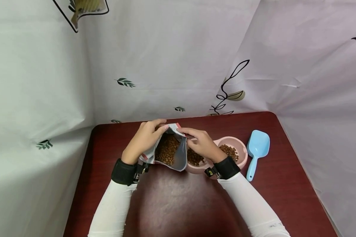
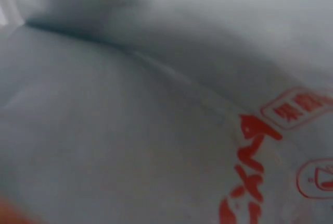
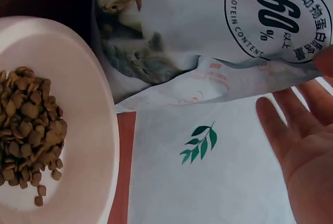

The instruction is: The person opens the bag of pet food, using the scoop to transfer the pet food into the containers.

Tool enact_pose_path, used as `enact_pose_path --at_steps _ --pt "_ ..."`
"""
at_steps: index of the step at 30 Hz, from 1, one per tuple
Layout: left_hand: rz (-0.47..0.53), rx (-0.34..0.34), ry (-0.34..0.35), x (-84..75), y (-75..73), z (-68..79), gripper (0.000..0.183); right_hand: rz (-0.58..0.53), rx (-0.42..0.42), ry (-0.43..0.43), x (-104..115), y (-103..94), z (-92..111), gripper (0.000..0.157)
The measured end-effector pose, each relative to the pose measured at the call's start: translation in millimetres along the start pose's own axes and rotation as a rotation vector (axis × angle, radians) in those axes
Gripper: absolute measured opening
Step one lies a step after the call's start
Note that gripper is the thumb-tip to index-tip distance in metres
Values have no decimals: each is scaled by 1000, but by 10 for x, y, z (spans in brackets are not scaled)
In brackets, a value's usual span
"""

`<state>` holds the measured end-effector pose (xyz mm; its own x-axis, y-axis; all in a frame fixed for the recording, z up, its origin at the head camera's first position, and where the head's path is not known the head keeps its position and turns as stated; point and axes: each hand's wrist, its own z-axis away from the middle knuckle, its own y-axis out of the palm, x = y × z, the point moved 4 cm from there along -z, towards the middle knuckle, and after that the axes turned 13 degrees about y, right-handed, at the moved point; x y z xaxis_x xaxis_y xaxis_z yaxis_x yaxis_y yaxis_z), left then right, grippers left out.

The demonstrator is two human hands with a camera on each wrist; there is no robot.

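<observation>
A cat food bag (image 1: 181, 157) stands with its mouth wide apart, brown kibble (image 1: 167, 149) visible inside. My left hand (image 1: 143, 141) grips the bag's left upper edge. On the opposite edge, my right hand (image 1: 205, 144) pinches the rim between thumb and fingers. The right wrist view shows kitten pictures and a "60%" print on the bag (image 3: 177, 21), beside the right hand's fingers (image 3: 296, 120). Pale bag material (image 2: 130, 140) with red lettering fills the left wrist view. A pink double bowl (image 1: 243, 157) holds kibble in both hollows, partly hidden behind the right hand and bag.
A light blue scoop (image 1: 258, 144) lies right of the bowl, its handle toward me. Everything rests on a dark red table (image 1: 112, 144). White sheets (image 1: 166, 65) with leaf prints hang behind the table and along both sides.
</observation>
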<state>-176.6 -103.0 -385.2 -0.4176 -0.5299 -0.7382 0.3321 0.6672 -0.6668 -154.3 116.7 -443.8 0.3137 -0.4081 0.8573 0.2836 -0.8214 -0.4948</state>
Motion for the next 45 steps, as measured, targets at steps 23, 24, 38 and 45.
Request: enact_pose_path --at_steps 23,24,38,45 --pt "-232 -547 331 -91 522 1123 60 137 -42 -146 55 62 29 50" --pt "-230 -570 334 -75 515 1105 57 126 -61 -123 38 48 17 47" --pt "-290 -859 383 -35 361 927 16 -37 -302 38 -92 -138 4 26" --pt "-189 -916 305 -30 288 843 14 -12 -391 76 -61 -269 7 20"
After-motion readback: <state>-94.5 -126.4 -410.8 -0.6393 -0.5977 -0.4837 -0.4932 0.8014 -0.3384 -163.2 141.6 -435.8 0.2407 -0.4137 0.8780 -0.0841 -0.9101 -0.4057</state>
